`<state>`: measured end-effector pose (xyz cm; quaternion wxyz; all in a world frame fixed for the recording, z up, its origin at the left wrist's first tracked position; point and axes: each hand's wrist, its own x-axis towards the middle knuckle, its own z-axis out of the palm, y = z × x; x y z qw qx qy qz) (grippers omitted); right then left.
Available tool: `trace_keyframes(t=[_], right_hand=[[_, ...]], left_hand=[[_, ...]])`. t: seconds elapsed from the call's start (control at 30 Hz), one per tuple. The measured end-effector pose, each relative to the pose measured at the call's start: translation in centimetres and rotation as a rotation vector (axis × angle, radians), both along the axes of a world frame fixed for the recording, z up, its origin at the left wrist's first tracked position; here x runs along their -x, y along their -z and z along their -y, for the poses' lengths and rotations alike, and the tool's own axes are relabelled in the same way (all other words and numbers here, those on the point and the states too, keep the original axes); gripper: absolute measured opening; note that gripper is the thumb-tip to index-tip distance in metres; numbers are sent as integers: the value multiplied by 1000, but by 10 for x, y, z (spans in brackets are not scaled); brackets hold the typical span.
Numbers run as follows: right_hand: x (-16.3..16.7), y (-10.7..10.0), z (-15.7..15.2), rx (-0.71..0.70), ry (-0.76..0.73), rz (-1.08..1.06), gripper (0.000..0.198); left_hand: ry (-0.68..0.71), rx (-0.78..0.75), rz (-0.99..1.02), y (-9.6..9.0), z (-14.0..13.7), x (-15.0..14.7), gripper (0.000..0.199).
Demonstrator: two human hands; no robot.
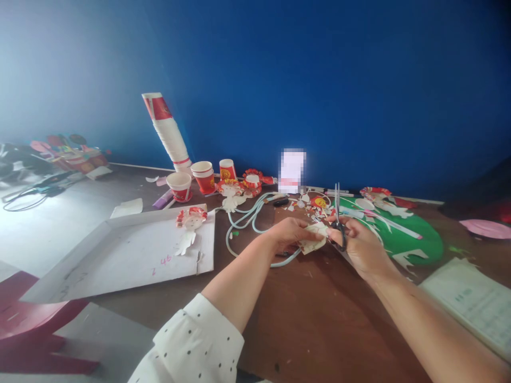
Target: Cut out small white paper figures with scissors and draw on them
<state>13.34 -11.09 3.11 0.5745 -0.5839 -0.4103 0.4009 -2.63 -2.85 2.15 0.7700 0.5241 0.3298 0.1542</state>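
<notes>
My left hand (290,234) pinches a small cream-coloured piece of paper (313,240) above the brown table. Faint markings show on the paper. Close by on the right, my right hand (357,242) is closed around a pair of scissors (338,229) with dark handles. Their blades point up, away from the paper, and look slightly apart. The fingertips of my right hand reach the paper's right edge; whether they grip it too I cannot tell. Paper scraps (297,204) lie just beyond my hands.
A pale blue cable (231,242) coils left of my hands. Paper cups (205,178) and a leaning cup stack (171,138) stand by the blue wall. A white board (131,255) bears a paper figure (189,229). Green paper (423,239) with a marker (393,223) and a notebook (471,298) lie right.
</notes>
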Motion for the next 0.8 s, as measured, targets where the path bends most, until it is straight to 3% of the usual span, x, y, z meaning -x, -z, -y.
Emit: trace_keyframes(t=[0.5,0.8], right_hand=[[1,-2,1,-28,4,40,38],[2,-4,1,-43,49,-41,43]], left_hand=[[12,2,17,-1,0,2,39],[-79,37,49,-1,2,-3,41]])
